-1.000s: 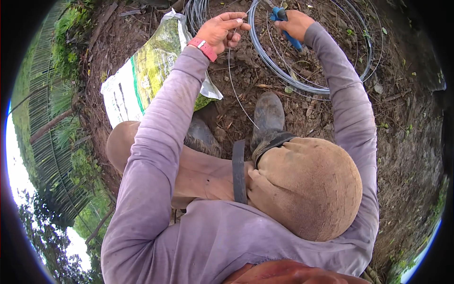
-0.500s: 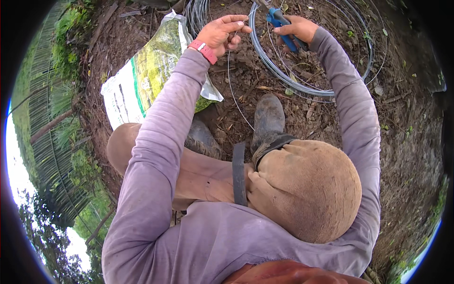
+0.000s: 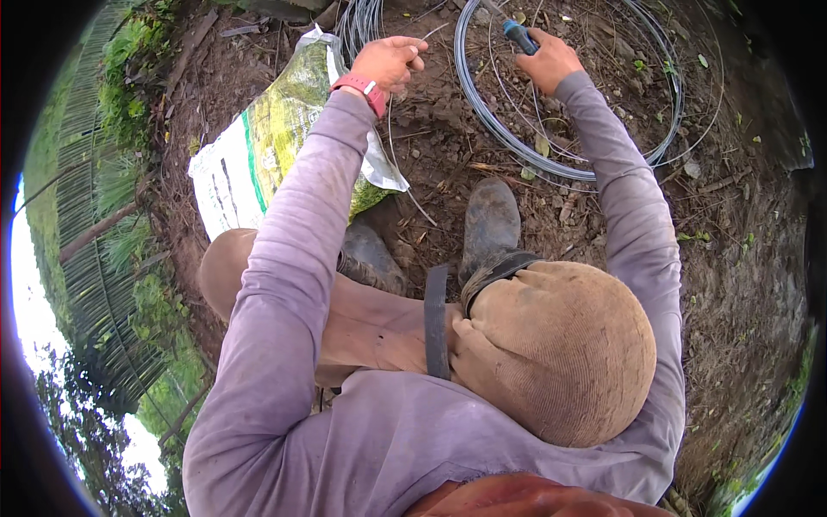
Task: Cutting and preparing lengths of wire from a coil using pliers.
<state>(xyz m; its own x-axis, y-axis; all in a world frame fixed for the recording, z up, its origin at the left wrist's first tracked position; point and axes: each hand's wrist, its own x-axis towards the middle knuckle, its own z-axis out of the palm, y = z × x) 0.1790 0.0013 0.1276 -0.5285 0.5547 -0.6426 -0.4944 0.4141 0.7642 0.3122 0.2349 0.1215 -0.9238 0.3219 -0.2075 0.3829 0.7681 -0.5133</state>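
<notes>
From here I see the left hand [image 3: 389,65] pinching a thin wire [image 3: 417,204]. One end pokes out past the fingers; the rest hangs down below. The right hand [image 3: 551,62] is curled around the blue-handled pliers [image 3: 519,37], near the big wire ring [image 3: 489,121] on the ground.

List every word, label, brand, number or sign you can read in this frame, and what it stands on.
No text can be read.
White, green and yellow bag: dark print on the white part, pale print on the yellow; too small and blurred.
Red wristband, blue tool handle: no legible marking.
</notes>
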